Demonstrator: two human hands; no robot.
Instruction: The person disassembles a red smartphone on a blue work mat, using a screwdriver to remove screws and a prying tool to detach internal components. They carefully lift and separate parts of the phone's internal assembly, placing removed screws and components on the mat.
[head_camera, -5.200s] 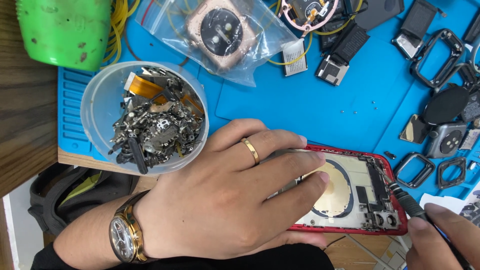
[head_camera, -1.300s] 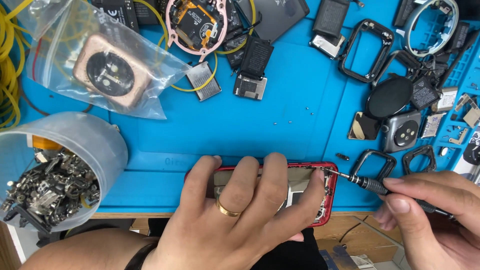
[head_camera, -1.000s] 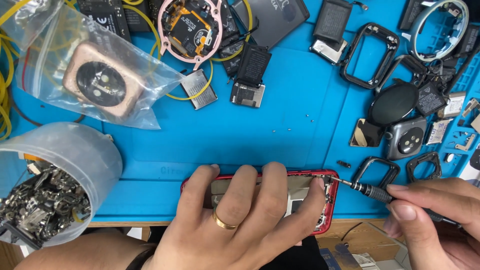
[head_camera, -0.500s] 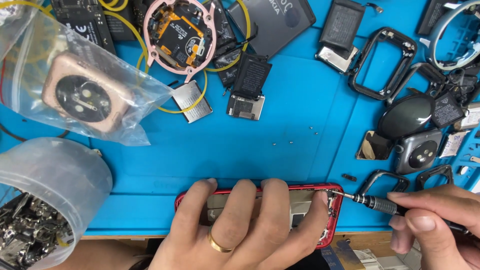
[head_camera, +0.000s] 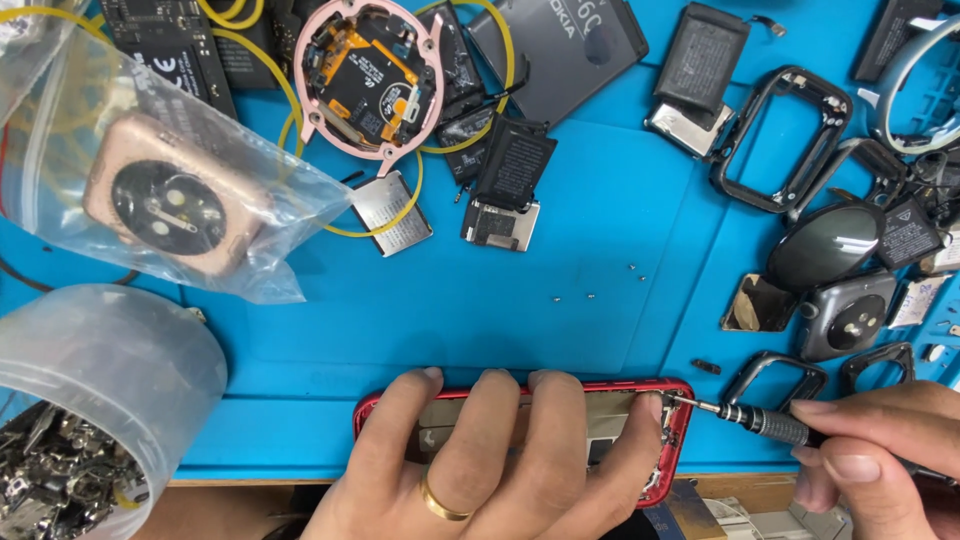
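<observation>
A blue mat covers the bench, strewn with watch parts. At its left edge a clear tub of metal scrap lies tilted, and above it a plastic bag holds a gold watch case. A pink round watch body with exposed circuitry sits near the top, ringed by yellow cable, with dark batteries just beside it. Black frames and a grey watch back lie to the right.

At the near edge of the mat, a red phone shell lies flat, opened side up. The left hand, wearing a gold ring, is spread flat across the shell, four fingers pressing it down rather than curling round it. The right hand pinches a screwdriver between thumb and fingertips, fingers closed on the handle; its tip touches the shell's upper right corner. Three tiny screws lie loose mid-mat.
</observation>
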